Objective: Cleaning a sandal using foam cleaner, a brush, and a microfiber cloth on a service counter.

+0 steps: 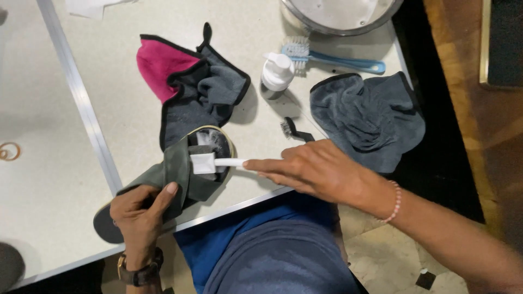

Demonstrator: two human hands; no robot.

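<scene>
My left hand grips olive-green slide sandal; right hand pinches white plastic brush — soapy, sandal may slip.

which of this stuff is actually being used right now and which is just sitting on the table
In use:
- grey-green slipper, held by the left hand
- white brush, held by the right hand

Lying about:
- pink and grey cloth
- grey cloth
- white pump bottle
- blue brush
- small black brush
- metal bowl

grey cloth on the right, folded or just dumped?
Dumped. The grey cloth lies crumpled in loose, uneven folds on the table, one edge hanging over the side.
</scene>
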